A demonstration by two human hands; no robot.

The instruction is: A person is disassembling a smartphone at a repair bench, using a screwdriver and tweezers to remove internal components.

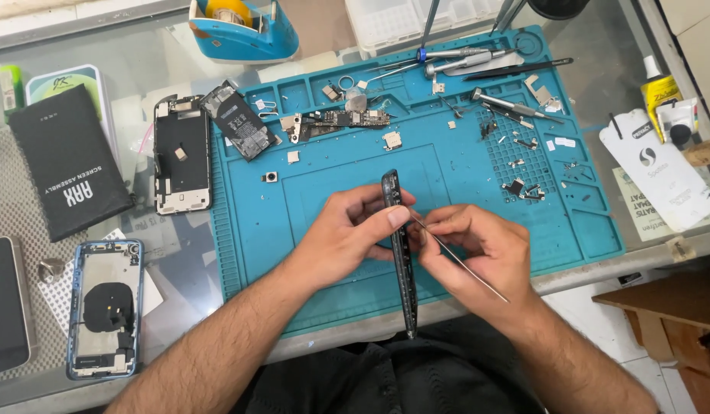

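we see a blue work mat [309, 230] covering most of the glass bench, and over its near edge both hands meet on one dark phone frame [401, 253] stood on its long edge. our left hand [343, 234] pinches the frame near its top; our right hand [481, 249] grips thin metal tweezers [455, 261] with the tip touching the frame's side. we judge the teardown well advanced: one battery [238, 120], one logic board [343, 120] and scattered small plates and screws already lie out on the mat, while work on the frame itself is not yet done. off the mat to the left we count two opened phone housings, one black [182, 153] and one blue [104, 307]. a blue tape dispenser [244, 34] sits behind
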